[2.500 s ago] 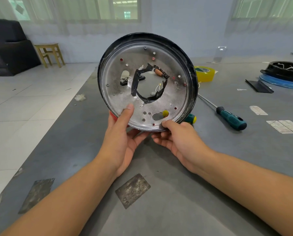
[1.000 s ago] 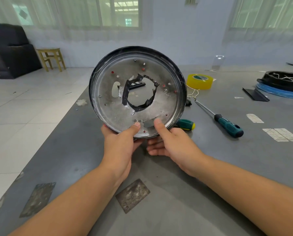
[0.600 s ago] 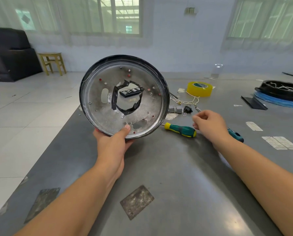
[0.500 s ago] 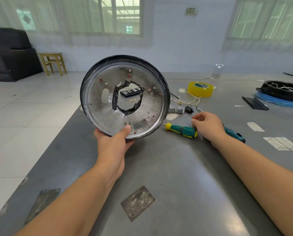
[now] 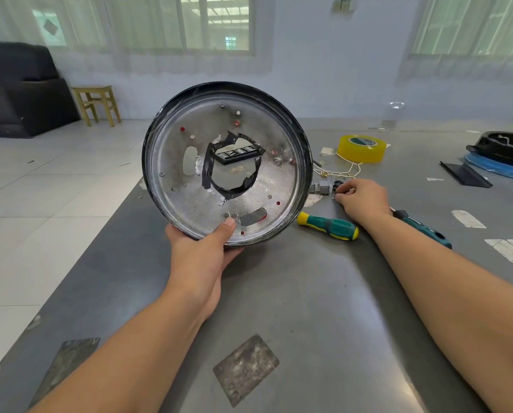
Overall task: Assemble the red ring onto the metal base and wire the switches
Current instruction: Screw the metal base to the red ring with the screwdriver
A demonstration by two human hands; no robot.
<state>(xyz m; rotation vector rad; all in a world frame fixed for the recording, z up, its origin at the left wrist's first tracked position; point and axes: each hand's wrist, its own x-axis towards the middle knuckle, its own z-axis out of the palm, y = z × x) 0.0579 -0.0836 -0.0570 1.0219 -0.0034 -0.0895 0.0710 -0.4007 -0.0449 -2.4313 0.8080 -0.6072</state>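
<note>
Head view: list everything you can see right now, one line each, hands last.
metal base: 1, silver with black rim, held upright above the table
table: 1, grey, under everything
short screwdriver: 1, green and yellow, lying right of the base
long screwdriver: 1, teal handle, partly behind the right forearm
tape roll: 1, yellow, far side of table
grey switches: small cluster, count unclear, by the right fingertips
black tray: 1, on a blue disc, far right
stool: 1, wooden, on the floor
left hand: grips the base's lower rim
right hand: fingers curled at the small parts; grip unclear
</note>
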